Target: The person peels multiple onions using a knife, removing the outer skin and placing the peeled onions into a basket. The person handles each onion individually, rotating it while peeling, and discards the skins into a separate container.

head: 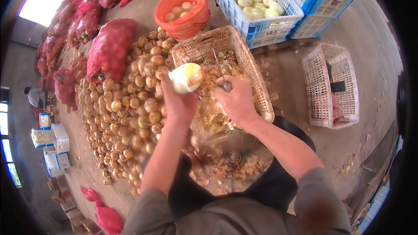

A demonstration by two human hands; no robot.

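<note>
My left hand holds a partly peeled onion, its flesh white and pale green with brownish skin on the right side. My right hand is closed around the handle of a knife, whose thin blade points up and away from me, a little apart from the onion. Both hands are above a woven plastic basket that contains loose onion skins. To the left of the basket spreads a large heap of unpeeled onions.
Beyond the basket are a red tub of peeled onions and a blue-and-white crate of them. A white crate stands at right. Red mesh sacks lie at left. A person is far left.
</note>
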